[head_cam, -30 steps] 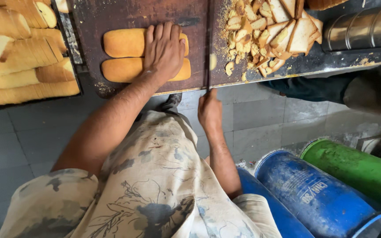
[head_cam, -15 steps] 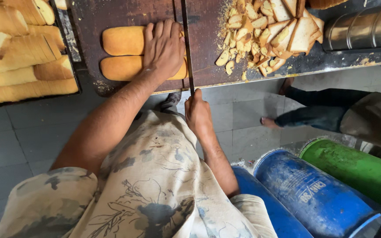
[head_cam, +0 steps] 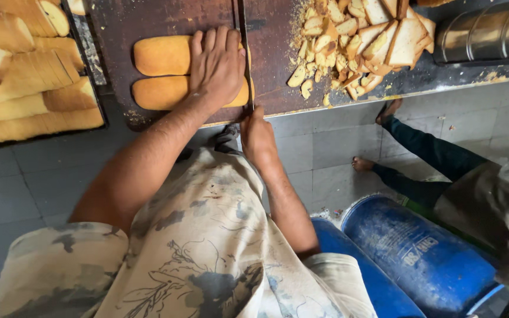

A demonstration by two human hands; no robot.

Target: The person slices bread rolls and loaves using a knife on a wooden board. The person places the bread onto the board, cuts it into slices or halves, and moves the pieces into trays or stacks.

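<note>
Left hand (head_cam: 218, 65) lies flat, open on two bread loaves (head_cam: 163, 73) w/ fingers right beside the knife (head_cam: 246, 56) that the right hand (head_cam: 257, 132) grips (could get cut if it slips).

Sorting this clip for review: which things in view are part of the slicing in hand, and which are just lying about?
In use:
left hand pressing the two loaves
right hand on the knife
cutting board
cut slices

Lying about:
tray of loaves
metal tins
blue drums
seated person's legs
</note>
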